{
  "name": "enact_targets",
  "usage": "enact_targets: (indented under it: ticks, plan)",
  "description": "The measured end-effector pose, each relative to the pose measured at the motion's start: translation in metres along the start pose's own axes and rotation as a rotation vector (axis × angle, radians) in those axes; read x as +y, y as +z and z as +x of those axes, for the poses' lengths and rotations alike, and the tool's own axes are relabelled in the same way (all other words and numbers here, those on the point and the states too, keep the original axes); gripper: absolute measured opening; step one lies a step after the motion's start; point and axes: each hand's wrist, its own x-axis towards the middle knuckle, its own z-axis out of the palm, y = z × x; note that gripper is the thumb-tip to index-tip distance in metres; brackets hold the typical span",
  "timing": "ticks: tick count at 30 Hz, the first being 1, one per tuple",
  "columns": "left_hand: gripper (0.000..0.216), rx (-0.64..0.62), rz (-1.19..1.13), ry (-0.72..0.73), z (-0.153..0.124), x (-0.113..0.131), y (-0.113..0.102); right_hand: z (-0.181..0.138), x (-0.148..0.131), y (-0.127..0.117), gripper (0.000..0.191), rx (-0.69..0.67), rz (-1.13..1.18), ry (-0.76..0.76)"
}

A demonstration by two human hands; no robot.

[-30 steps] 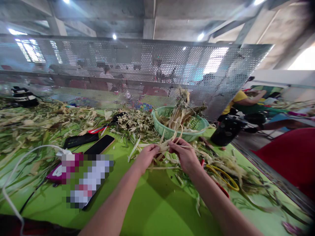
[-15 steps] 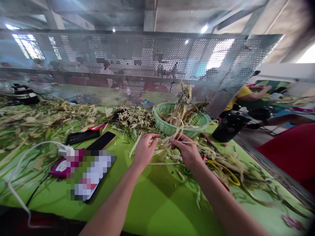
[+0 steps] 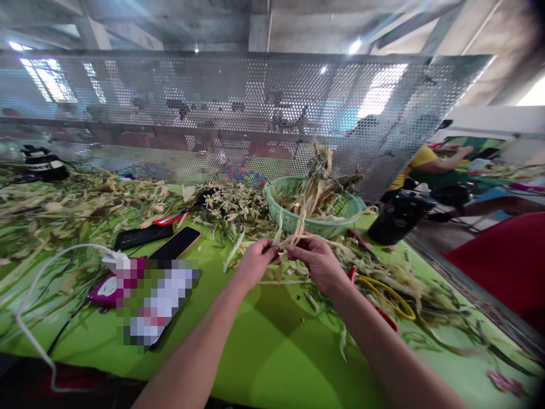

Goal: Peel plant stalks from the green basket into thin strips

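Pale dried strips that look like corn husk [image 3: 301,218] run from the green plastic basket [image 3: 286,222] down to my hands. My left hand [image 3: 256,260] pinches strips between thumb and fingers. Close beside it on the right, my right hand [image 3: 314,258] is also closed on strips, thumb against forefinger. One strip stands up between the two hands. The exact crossing of the strips at my fingertips is partly hidden. A bundle of dried husk [image 3: 320,165] rises out of the basket, just beyond my hands.
Loose husks [image 3: 128,199] cover the table's left and back. Two phones, one a dark phone [image 3: 176,244], and a purple power bank [image 3: 113,289] lie left. Yellow-handled scissors [image 3: 394,298] and a black cup [image 3: 398,218] are right. A perforated metal screen [image 3: 221,113] stands behind; a person sits far right.
My left hand has gone from loosely spread fingers to a pinch on the strips. Both hands are closer together, and a strip now stands upright between them.
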Motion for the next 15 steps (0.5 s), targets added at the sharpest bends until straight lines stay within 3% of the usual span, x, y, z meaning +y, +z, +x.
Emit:
enact_targets:
  ticks: [5, 10, 15]
  plan:
    - [0.027, -0.009, 0.037, -0.021, 0.0014, -0.0025, -0.0009, 0.0015, -0.0008, -0.0036, 0.031, 0.137, 0.073, -0.053]
    - [0.025, -0.055, 0.047, -0.044, 0.0018, -0.0044, -0.0023, 0.0016, -0.0013, -0.0075, 0.028, 0.118, 0.077, -0.034]
    - [0.026, 0.006, -0.088, -0.062, 0.0005, -0.0001, -0.0055, 0.0017, 0.0003, -0.0063, 0.029, 0.027, -0.007, 0.033]
